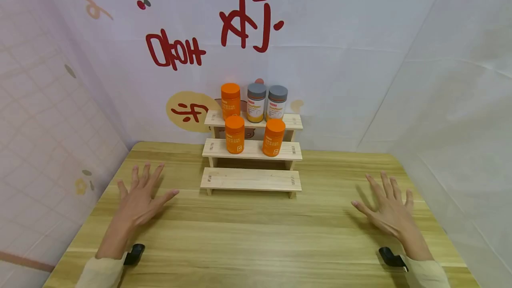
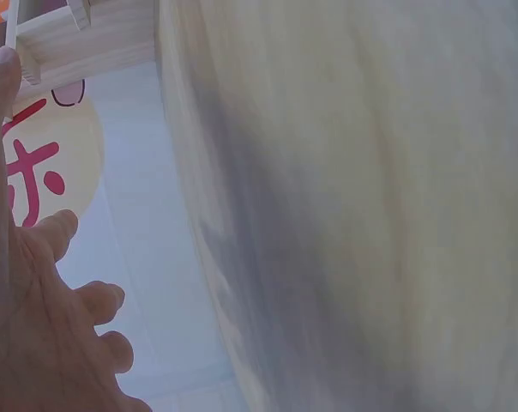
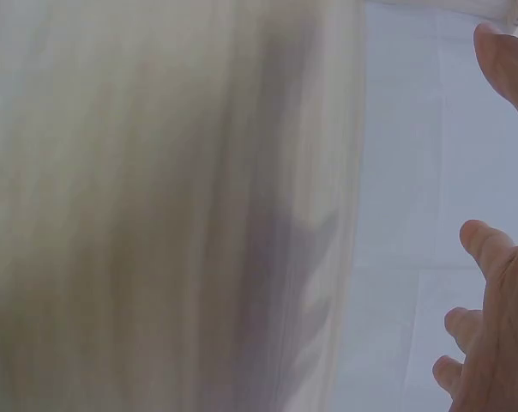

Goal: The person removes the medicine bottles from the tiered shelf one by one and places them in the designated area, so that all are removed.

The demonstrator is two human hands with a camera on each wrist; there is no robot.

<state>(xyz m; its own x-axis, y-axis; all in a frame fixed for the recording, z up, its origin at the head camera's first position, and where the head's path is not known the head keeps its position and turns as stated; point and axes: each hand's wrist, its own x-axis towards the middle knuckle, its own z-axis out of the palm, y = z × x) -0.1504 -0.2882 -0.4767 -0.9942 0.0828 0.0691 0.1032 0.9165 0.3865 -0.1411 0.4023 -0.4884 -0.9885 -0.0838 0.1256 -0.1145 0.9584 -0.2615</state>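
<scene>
My left hand [image 1: 139, 201] is spread above the table's left side, fingers straight and holding nothing. On the right side my right hand [image 1: 389, 212] is spread the same way, also without anything in it. Between them, farther back, stands a three-step wooden rack [image 1: 251, 178]. Its top step carries an orange jar [image 1: 230, 101] and two grey-lidded jars, one in the middle [image 1: 256, 103] and one on the right [image 1: 276, 104]. Two more orange jars, a left one [image 1: 234, 136] and a right one [image 1: 274, 138], stand upright on the middle step. The lowest step holds no jar.
A wood-grain table [image 1: 256, 234] lies under both hands. Behind the rack hangs a white cloth [image 1: 328, 79] with red characters printed on it. More cloth closes in the left side [image 1: 36, 123] and the right side [image 1: 460, 114]. Each wrist wears a black device.
</scene>
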